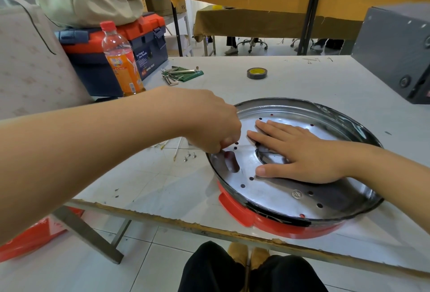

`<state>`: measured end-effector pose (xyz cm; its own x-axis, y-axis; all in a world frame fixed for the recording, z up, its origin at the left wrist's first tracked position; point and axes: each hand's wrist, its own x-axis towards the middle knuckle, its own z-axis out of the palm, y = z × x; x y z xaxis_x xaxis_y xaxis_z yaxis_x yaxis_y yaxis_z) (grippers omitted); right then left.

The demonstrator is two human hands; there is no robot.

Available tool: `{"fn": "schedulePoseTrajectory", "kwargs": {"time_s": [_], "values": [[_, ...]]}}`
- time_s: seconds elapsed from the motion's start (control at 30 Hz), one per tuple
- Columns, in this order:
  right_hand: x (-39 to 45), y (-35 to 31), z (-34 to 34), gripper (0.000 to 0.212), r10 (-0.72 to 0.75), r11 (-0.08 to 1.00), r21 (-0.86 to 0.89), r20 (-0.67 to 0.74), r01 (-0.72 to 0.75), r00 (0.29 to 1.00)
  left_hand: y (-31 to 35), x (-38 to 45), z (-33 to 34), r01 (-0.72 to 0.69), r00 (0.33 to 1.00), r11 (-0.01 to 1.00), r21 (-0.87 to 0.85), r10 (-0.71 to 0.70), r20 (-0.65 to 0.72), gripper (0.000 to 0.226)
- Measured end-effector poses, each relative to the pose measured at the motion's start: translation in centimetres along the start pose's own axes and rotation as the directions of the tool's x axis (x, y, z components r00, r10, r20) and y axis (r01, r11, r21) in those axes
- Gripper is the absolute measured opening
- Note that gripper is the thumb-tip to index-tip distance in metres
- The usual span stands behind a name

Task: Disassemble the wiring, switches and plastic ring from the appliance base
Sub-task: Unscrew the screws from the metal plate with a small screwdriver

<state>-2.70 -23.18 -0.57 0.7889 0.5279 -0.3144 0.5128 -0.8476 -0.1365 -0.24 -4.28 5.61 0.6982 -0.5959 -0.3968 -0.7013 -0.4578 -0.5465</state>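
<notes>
A scuffed white table [290,87] with a chipped front edge stands on a tiled floor [149,259], with yellow cloth [267,24] draped over benches at 12 o'clock. The round appliance base [290,198], metal plate over red plastic, sits at 4 o'clock; the right hand [300,152] lies flat on it, fingers straight, while the left hand [209,124] curls at its rim at 9 o'clock, its grip hidden. A soda bottle [121,59], toolbox [111,42] and keys [172,75] occupy 10 o'clock, tape [256,73] 12 o'clock, loose screws [189,155] beside the left hand.

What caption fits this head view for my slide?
Right hand flat on the metal plate of the red base, left hand working at its edge.
</notes>
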Motion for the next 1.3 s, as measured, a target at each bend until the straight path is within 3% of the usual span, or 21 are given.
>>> {"fn": "schedulePoseTrajectory", "kwargs": {"time_s": [0.2, 0.6, 0.77, 0.9, 1.0, 1.13, 1.3], "values": [[0.0, 0.0, 0.0, 0.093, -0.003, 1.000, -0.010, 0.002, 0.003, 1.000, -0.5, 0.6, -0.3, 0.008, 0.999, 0.994, -0.106, -0.002, 0.052, 0.007], [0.1, 0.1, 0.0, 0.093, -0.012, 1.000, -0.015, -0.002, 0.012, 1.000, -1.7, 0.7, 0.5, -0.046, 0.999, 0.978, -0.202, 0.044, -0.013, 0.010], [0.1, 0.1, 0.0, 0.096, -0.013, 1.000, -0.003, -0.033, 0.013, 0.999, -2.1, -0.1, 1.2, -0.060, 0.996, 0.926, -0.372, 0.030, -0.088, 0.010], [-0.2, -0.4, -0.6, 0.100, -0.028, 0.999, 0.013, -0.188, 0.031, 0.982, -2.2, -1.2, 1.8, -0.083, 0.976, 0.820, -0.566, -0.048, -0.213, 0.011], [-0.5, -0.9, -1.7, 0.081, -0.009, 0.986, 0.150, -0.372, 0.069, 0.928, -2.2, -2.3, 2.1, -0.126, 0.933, 0.722, -0.681, -0.147, -0.329, 0.008], [-0.4, -1.7, -3.5, 0.011, 0.046, 0.876, 0.426, -0.541, 0.227, 0.840, -1.5, -2.8, 2.4, -0.172, 0.875, 0.595, -0.785, -0.274, -0.399, 0.006], [0.4, -3.5, -4.3, 0.008, 0.139, 0.714, 0.605, -0.616, 0.353, 0.775, -0.5, -2.8, 2.9, -0.253, 0.757, 0.417, -0.873, -0.477, -0.448, 0.003]]}}
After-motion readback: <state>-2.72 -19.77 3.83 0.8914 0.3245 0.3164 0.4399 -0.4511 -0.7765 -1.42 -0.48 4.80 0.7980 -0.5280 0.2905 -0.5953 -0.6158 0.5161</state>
